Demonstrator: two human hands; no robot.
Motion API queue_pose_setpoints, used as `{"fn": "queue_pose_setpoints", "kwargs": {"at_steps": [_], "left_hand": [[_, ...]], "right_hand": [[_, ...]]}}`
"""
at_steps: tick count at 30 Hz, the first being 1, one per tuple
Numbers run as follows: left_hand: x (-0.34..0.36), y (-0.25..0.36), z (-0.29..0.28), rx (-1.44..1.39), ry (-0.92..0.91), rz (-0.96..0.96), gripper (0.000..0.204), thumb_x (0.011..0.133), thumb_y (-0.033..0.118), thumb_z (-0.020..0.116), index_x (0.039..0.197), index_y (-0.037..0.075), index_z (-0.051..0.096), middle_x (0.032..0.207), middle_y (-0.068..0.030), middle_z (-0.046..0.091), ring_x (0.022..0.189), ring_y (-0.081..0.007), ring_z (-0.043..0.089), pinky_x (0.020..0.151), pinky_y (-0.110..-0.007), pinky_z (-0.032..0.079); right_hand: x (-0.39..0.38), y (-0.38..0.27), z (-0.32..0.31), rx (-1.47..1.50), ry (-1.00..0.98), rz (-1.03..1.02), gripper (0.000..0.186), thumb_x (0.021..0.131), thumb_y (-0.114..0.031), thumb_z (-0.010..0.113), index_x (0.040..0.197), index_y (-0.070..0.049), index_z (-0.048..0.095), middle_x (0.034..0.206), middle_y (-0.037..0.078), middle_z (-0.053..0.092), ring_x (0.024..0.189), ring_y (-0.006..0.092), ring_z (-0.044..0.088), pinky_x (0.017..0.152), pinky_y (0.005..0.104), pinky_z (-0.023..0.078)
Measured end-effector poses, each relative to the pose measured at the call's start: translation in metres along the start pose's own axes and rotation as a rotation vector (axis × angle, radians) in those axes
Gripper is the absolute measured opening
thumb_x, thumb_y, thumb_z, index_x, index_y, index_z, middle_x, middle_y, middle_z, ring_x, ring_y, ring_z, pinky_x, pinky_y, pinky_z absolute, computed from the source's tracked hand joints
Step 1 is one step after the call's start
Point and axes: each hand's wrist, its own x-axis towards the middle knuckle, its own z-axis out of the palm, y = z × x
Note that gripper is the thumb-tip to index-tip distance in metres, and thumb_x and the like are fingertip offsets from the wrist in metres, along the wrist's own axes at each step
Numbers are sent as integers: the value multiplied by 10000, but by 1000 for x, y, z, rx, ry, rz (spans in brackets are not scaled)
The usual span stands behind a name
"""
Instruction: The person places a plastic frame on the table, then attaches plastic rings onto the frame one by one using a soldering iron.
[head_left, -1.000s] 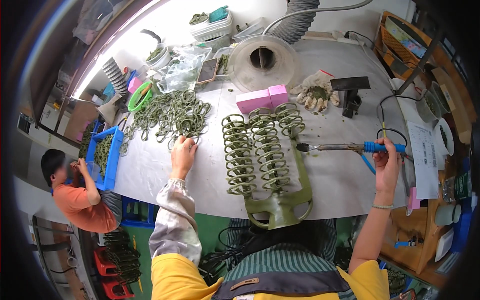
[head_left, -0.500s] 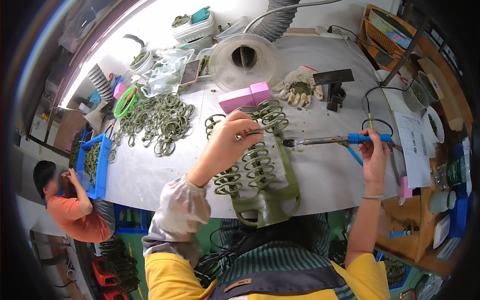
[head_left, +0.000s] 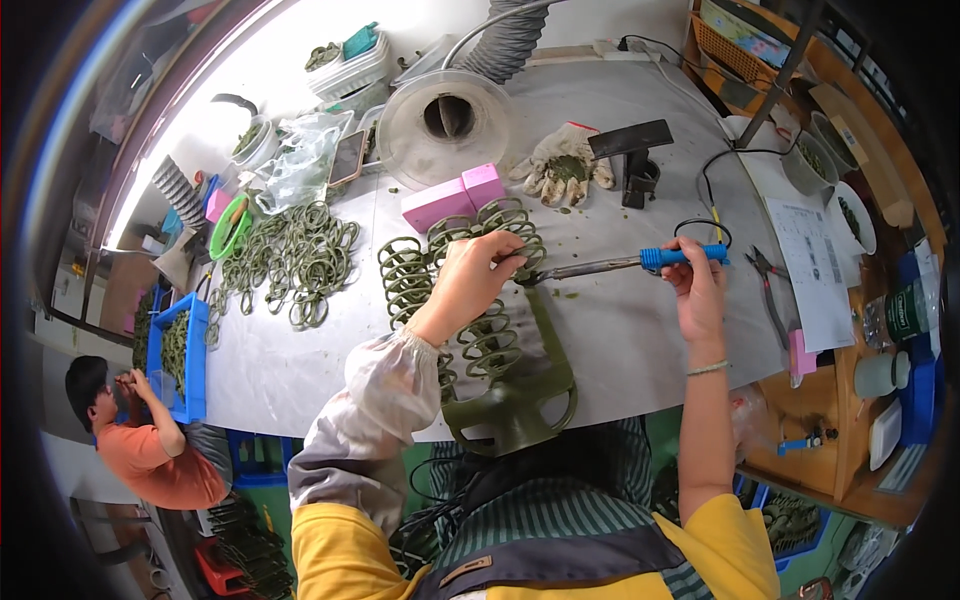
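A dark green frame [head_left: 548,347], with rows of upright green rings [head_left: 405,283] joined along it, lies on the bench before me. Over its far right part, my left hand [head_left: 474,277] is closed in a pinch on a green ring, mostly hidden by the fingers. My right hand [head_left: 697,287] grips the blue handle of a soldering iron [head_left: 592,268] held nearly level. Its dark tip is close to my left fingertips at the frame's right edge; whether it touches the ring I cannot tell.
Loose green rings [head_left: 285,258] are heaped at left. Pink blocks [head_left: 440,204], a soiled glove [head_left: 565,165], a black stand [head_left: 638,165] and a clear extractor hood [head_left: 447,125] stand beyond. Pliers [head_left: 768,295] and a paper sheet [head_left: 808,270] lie right. A co-worker [head_left: 160,450] sits at left.
The whole view has shifted a little. My left hand has moved right with the ring, and the iron has come slightly left, so its tip is now near my left fingertips.
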Motion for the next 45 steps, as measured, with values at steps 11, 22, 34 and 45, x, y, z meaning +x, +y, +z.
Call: {"fn": "queue_pose_setpoints", "kwargs": {"at_steps": [11,22,34,45], "left_hand": [[2,-4,3,12,-14,-7,207,844,74,701,1023,-19,654,839,-118,713,721,-194,668,690,-300,511],[-6,-9,-5,63,-36,-60,240,850,106,710,1061,3,660,925,-128,715,853,-231,704,741,-315,530],[-151,-180,-166,969,243,-641,214,867,140,630,1047,35,583,934,-189,634,964,-370,602,839,-452,486],[-192,-132,-124,376,243,-498,289,838,126,708,1099,40,619,895,-128,698,849,-281,669,773,-371,516]], "right_hand": [[6,12,0,41,-31,3,202,913,-200,624,852,-17,685,783,33,665,622,92,593,620,229,488],[-4,-23,-3,-73,106,-57,200,889,-209,665,871,-11,684,811,56,674,622,85,586,599,212,500],[-12,-33,-17,-61,53,-36,219,900,-230,650,893,-14,686,848,56,670,625,79,564,605,185,484],[-18,-36,-14,-85,68,-50,212,896,-237,652,883,-28,687,845,55,666,623,82,562,605,187,486]]}}
